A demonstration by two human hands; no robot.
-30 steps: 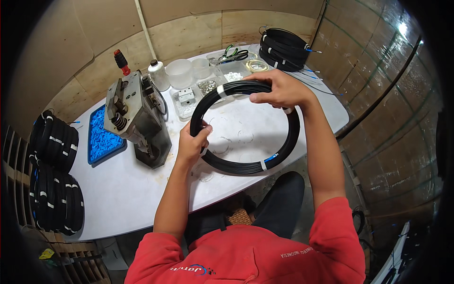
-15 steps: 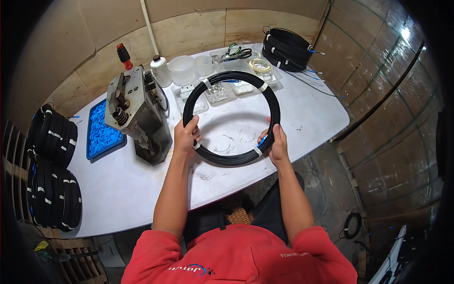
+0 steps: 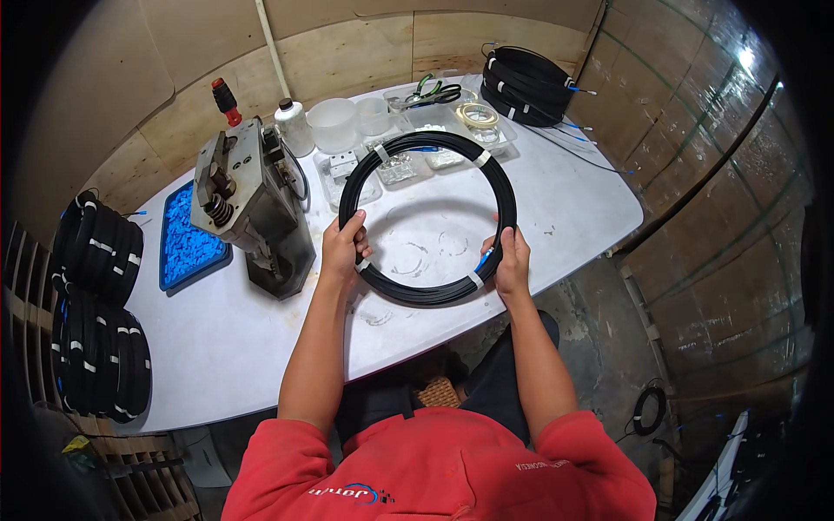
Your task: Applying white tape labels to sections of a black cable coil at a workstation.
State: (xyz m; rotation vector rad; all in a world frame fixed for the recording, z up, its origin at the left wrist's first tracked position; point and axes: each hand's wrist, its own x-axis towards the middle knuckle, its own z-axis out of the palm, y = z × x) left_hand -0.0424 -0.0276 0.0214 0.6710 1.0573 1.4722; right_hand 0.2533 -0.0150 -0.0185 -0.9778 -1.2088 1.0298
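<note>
A coil of black cable (image 3: 428, 295), bound with several white bands, is held up over the white table. My left hand (image 3: 346, 245) grips its left side, thumb on the front and fingers curled behind. On the opposite side my right hand (image 3: 511, 260) is closed round the lower right of the ring. Close to the right fingers a blue connector (image 3: 486, 258) lies along the inside of the coil. Another blue piece (image 3: 426, 149) shows at the coil's top edge.
Left of the coil stand a metal hand press (image 3: 252, 208) and a blue tray (image 3: 193, 239) of small blue parts. Clear bins (image 3: 402, 171), a white bottle (image 3: 294, 128) and scissors (image 3: 439, 95) sit behind. Stacked cable coils occupy the far right (image 3: 526, 87) and left edge (image 3: 100, 347).
Both hands keep their hold on the coil. Only a slight shift of the coil to the right shows, with the view moving a little.
</note>
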